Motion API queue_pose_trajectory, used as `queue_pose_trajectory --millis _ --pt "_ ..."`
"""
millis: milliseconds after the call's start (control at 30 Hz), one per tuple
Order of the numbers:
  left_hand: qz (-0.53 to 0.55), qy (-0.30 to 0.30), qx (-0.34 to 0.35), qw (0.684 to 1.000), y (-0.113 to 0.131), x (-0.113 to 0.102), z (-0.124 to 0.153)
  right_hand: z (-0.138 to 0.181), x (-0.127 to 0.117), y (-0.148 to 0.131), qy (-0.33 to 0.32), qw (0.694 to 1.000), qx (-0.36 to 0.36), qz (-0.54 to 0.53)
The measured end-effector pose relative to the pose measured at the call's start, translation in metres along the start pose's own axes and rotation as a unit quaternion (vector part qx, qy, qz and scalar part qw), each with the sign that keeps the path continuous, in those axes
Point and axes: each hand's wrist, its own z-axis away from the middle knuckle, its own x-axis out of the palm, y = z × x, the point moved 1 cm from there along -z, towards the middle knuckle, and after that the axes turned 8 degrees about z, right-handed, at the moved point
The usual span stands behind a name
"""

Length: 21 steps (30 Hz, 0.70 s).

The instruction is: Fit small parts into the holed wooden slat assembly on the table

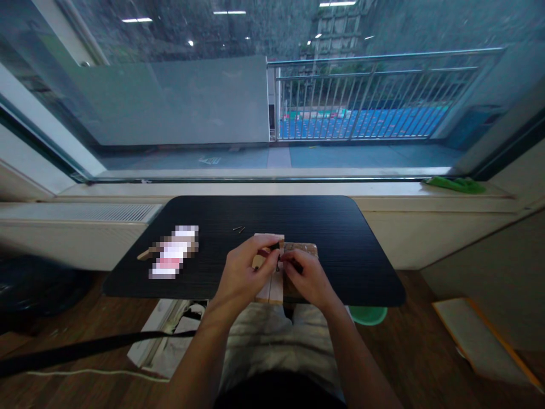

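Over light wooden boards (276,287) at the table's near edge, my left hand (251,266) is closed, thumb and fingers pinched around a small dark piece I cannot identify. Close beside it, my right hand (307,277) is also closed in a pinch. A thin dark metal piece (278,264) shows between the two sets of fingertips; its kind is too small to tell. To the right lies a browner, worn wooden block (303,247), partly covered by my right hand. Two small screws or nails (239,229) rest on the black tabletop (298,213) farther back.
A blurred-out white and pink item (174,253) lies at the table's left, with a wooden handle (146,253) sticking out. A green basin (368,314) stands below the right edge, an open white box (159,335) below the left. The window sill (298,189) borders the far side.
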Motion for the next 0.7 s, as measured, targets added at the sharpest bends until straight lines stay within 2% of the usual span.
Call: queue_pose_trajectory --millis 200,433,700 --pt "-0.002 -0.008 -0.004 1.0 0.0 -0.0015 -0.0014 -0.0014 -0.0022 -0.0026 -0.013 0.999 -0.035 0.033" --pt "0.007 -0.007 -0.017 1.0 0.0005 -0.0002 -0.0027 -0.001 -0.0037 -0.0021 -0.02 0.998 -0.044 0.049" --pt "0.01 -0.014 -0.028 0.999 0.0026 -0.0008 -0.0031 -0.0002 -0.0039 -0.0008 -0.002 0.999 -0.036 -0.005"
